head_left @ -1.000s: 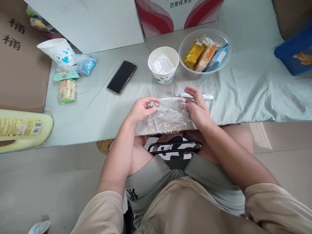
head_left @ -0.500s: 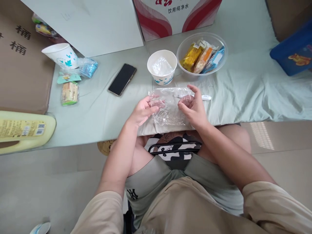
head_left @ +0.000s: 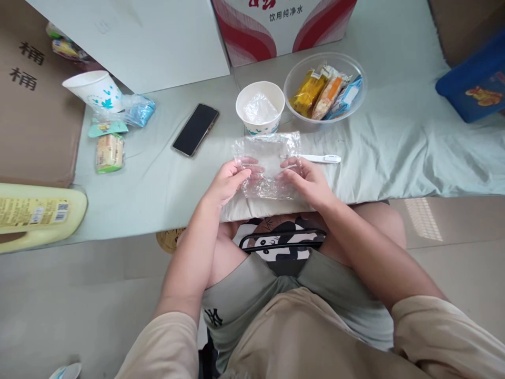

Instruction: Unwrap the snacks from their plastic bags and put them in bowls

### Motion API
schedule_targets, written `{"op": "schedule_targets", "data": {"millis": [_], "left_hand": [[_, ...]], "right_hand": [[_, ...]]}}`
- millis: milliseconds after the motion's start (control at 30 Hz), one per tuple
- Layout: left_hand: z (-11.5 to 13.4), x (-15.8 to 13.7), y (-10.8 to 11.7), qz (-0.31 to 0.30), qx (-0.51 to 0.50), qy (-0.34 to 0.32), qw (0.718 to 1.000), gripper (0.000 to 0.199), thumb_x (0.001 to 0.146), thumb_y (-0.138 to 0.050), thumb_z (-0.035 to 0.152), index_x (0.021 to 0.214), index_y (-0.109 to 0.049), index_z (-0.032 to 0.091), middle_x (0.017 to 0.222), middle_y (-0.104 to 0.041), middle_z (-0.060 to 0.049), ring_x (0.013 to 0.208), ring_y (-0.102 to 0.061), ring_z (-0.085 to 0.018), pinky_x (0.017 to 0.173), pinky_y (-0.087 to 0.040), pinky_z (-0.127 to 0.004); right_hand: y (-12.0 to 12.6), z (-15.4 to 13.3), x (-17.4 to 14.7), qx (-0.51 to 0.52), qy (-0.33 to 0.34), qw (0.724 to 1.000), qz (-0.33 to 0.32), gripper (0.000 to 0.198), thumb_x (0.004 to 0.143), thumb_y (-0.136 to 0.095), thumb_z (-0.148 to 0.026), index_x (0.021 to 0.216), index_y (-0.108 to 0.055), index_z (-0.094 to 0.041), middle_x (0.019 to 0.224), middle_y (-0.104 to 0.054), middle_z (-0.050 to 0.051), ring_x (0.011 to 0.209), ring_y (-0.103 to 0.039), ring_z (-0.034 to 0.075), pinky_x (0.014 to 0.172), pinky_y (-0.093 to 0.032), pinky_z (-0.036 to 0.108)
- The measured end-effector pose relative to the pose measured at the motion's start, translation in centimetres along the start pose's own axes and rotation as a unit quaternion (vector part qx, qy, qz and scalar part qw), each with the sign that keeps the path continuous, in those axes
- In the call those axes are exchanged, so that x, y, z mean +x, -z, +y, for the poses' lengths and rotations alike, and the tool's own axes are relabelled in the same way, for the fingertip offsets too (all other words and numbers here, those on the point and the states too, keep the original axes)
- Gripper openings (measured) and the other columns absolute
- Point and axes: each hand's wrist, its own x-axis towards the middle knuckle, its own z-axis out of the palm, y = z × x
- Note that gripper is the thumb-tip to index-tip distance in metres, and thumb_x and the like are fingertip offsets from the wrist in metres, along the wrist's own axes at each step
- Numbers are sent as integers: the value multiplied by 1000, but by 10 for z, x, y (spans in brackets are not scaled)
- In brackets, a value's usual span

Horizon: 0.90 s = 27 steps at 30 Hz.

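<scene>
Head view: and there goes the clear film (head_left: 270,150), shifted outward from the lap, its far edge now overlapping the near side of the paper bowl (head_left: 260,127) as seen from above.
Clear film: centre of our clock, spread between both hands and standing more open than a second ago; I'd judge that as better control of it from both sides.
Left hand (head_left: 226,182): nine o'clock, thumb and fingers clamped on the film's edge, fingertips showing through.
Right hand (head_left: 310,180): three o'clock, and the forefinger that was lifted has come down! Thumb and fingers are now pinching that side.
White tool (head_left: 325,158): between two and three o'clock, just beyond the right hand; its left end is lost behind film and fingers, so no call on the tip.
Paper bowl: twelve o'clock, crumpled plastic inside; whether the film touches it, I cannot tell.
Snack bowl (head_left: 302,66): one o'clock, wrapped packets aboard.
Phone (head_left: 196,130): ten o'clock, screen dark, well apart from the hands.
Hard to make out: glare and creases hide whether the film is one layer or a bag; yellow jug (head_left: 43,213), towards nine o'clock, is cut off by the frame.
</scene>
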Motion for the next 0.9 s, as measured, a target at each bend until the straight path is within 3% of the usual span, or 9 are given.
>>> {"op": "schedule_targets", "data": {"millis": [133, 300, 400, 533, 667, 800, 900], "left_hand": [[-3, 0, 0, 4, 47, 11, 999, 37, 82, -77, 37, 112, -70, 17, 97, -80, -7, 84, -77, -18, 77, -61, -29], [1, -1, 1, 23, 64, -18, 998, 38, 80, -77, 41, 112, -68, 23, 64, -69, 3, 54, -65, -14, 51, -51, -24], [6, -3, 2, 39, -3, -29, 999, 34, 74, -79, 38, 103, -67, 26, 57, -63, 6, 49, -62, -14, 45, -48, -24], [11, -5, 6, 11, -34, -37, 999, 22, 67, -79, 38, 78, -66, 23, 56, -62, 3, 47, -59, -14, 44, -48, -25], [11, -3, 7, -20, -11, -35, 999, 35, 73, -69, 54, 71, -70, 19, 66, -68, -4, 56, -63, -16, 50, -51, -29], [6, -1, 8, -20, 81, -46, 995, 32, 72, -81, 47, 71, -73, 16, 74, -72, -5, 65, -63, -13, 57, -48, -23], [1, 1, 9, -9, 114, -54, 992, 30, 65, -88, 35, 84, -74, 17, 78, -70, -2, 64, -59, -10, 59, -47, -21]], "right_hand": [[2, 1, -1, -2, -19, 1000, -14, 37, 88, -70, -55, 106, -69, -23, 73, -72, 1, 62, -67, 18, 65, -57, 35], [-1, -4, -4, 28, 17, 999, 4, 36, 89, -68, -50, 116, -70, -27, 60, -59, -4, 52, -55, 15, 57, -52, 32], [-3, -7, -4, 78, 20, 997, 3, 28, 85, -68, -51, 100, -69, -27, 63, -60, -3, 53, -52, 15, 53, -48, 30], [-1, -8, -1, 97, 13, 995, -3, 33, 81, -63, -57, 75, -62, -24, 69, -59, 2, 58, -53, 16, 54, -47, 32], [2, -7, 0, 52, 55, 995, 57, 51, 87, -55, -71, 70, -59, -24, 67, -53, 2, 57, -46, 15, 55, -44, 32], [2, -8, 0, -17, 64, 995, 69, 41, 84, -72, -55, 69, -53, -23, 63, -48, -2, 57, -43, 12, 55, -40, 29], [1, -6, 0, -15, 41, 997, 65, 31, 77, -79, -40, 81, -53, -24, 66, -48, -5, 56, -40, 10, 53, -37, 27]]}}
